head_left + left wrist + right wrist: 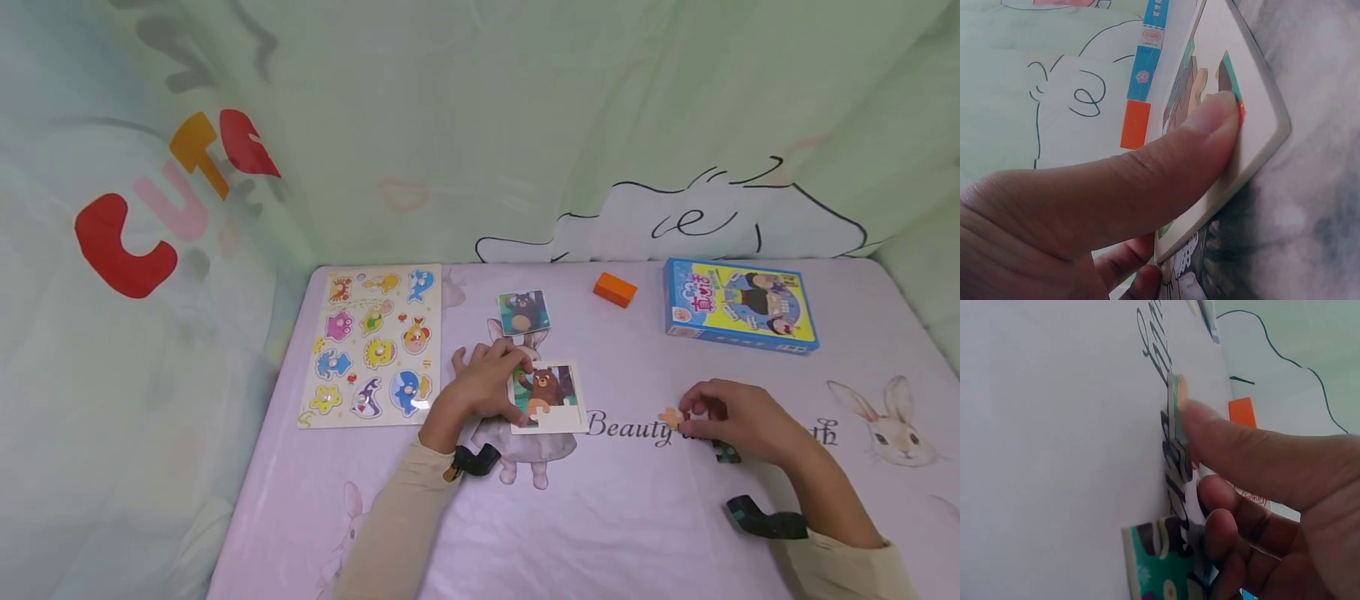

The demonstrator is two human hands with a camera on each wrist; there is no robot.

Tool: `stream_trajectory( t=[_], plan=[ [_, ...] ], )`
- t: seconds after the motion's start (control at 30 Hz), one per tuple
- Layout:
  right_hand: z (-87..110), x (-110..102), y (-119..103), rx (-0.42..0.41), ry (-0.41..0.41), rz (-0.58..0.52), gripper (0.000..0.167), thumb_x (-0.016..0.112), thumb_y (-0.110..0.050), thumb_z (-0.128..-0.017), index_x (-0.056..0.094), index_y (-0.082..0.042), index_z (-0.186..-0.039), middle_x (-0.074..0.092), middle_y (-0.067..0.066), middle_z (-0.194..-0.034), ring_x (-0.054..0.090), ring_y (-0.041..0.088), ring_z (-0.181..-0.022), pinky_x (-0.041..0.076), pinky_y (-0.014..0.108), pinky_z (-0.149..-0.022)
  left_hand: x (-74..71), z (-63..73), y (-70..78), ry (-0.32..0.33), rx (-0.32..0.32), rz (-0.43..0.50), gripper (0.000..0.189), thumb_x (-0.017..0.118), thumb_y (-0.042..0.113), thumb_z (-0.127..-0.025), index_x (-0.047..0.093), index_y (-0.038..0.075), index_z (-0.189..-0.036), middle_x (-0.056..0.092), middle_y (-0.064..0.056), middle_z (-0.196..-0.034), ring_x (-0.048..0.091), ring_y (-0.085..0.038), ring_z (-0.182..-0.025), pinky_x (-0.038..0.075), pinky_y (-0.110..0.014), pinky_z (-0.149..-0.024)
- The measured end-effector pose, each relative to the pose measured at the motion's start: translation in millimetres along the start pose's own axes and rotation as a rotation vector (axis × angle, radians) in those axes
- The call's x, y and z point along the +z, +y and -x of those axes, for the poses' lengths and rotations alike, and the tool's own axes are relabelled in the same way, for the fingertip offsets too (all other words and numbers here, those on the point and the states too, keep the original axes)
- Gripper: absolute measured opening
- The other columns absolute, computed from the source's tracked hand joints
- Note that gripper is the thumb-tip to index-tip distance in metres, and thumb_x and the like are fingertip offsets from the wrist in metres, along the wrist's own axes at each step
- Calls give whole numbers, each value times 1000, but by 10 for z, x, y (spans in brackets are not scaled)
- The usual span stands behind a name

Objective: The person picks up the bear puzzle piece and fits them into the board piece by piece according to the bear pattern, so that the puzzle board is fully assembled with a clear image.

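Observation:
A square bear jigsaw board (564,419), with part of its lower area bare white, lies flat on the table in the head view. My left hand (489,385) grips its left side. In the left wrist view, the thumb (1166,162) presses on the board's face and the other fingers curl at its far edge. Off to the right, my right hand (738,417) pinches a puzzle piece (670,417) with an orange patch, seen edge-on in the right wrist view. Beside those fingers, a green puzzle piece (1159,565) lies on the cloth, partly hidden by the hand in the head view.
A bear picture card (523,313) lies behind the jigsaw board. To the left is a sea-animal knob puzzle board (390,312). An orange block (615,289) and a blue-edged box (738,304) sit at the back, near the curtain (525,125).

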State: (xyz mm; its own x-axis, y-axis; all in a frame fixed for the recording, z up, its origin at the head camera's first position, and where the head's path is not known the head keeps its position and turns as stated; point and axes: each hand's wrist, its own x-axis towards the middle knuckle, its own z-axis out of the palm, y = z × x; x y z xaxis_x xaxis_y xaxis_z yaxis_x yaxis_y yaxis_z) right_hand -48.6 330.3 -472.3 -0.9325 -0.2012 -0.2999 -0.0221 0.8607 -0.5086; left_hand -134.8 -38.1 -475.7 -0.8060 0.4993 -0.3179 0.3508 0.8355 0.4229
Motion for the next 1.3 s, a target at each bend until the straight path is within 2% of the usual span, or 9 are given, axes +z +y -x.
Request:
stream_trajectory(
  t=[0.1, 0.27, 0.43, 0.57, 1.0, 1.17, 1.3],
  plan=[
    [-10, -6, -9, -6, 5, -3, 40, 88, -37, -79, 70, -14, -106, 55, -2, -83, 49, 16, -81, 41, 23, -59, -10, 3, 1, 2, 0, 3, 67, 94, 42, -68, 57, 32, -123, 42, 3, -148, 40, -29, -129, 13, -68, -117],
    [-15, 5, -56, -17, 11, -33, 31, 87, -29, -80, 66, -17, -100, 53, -1, -79, 49, 15, -78, 41, 23, -59, -10, 10, 0, 5, -3, 5, 67, 94, 42, -68, 57, 32, -123, 42, 3, -147, 40, -28, -129, 13, -68, -117],
    [-55, 43, -180, -53, 55, -68, 19, 83, -21, -85, 68, -20, -97, 63, -3, -84, 55, 17, -83, 49, 19, -66, 2, 7, -3, -1, -5, 8, 67, 94, 42, -69, 57, 32, -123, 42, 3, -147, 40, -29, -131, 13, -68, -117],
    [-129, 103, -358, -76, 77, -106, 15, 81, -24, -87, 70, -20, -98, 67, -5, -86, 57, 17, -84, 52, 19, -70, 11, 0, -5, 2, -4, 9, 67, 94, 42, -68, 57, 33, -123, 42, 4, -147, 39, -28, -131, 12, -68, -117],
    [-416, 400, -858, -186, 1, -276, 15, 79, -24, -90, 71, -18, -100, 64, -3, -84, 58, 17, -81, 54, 20, -69, 29, -3, -3, 2, -1, 3, 66, 94, 43, -69, 57, 32, -123, 44, 4, -145, 40, -27, -131, 13, -69, -117],
    [-511, 513, -992, -217, -24, -315, 12, 78, -19, -91, 72, -16, -101, 66, -2, -85, 59, 17, -80, 55, 21, -70, 23, -9, -4, 8, 0, -7, 66, 94, 45, -69, 57, 33, -123, 44, 4, -144, 40, -27, -131, 14, -68, -117],
    [-546, 568, -1098, -214, -1, -301, 10, 77, -14, -90, 74, -15, -100, 66, -1, -83, 58, 16, -79, 54, 21, -68, 24, -16, -12, 7, 1, -16, 66, 94, 45, -68, 57, 33, -122, 44, 5, -144, 40, -27, -131, 14, -68, -116]
  ],
)
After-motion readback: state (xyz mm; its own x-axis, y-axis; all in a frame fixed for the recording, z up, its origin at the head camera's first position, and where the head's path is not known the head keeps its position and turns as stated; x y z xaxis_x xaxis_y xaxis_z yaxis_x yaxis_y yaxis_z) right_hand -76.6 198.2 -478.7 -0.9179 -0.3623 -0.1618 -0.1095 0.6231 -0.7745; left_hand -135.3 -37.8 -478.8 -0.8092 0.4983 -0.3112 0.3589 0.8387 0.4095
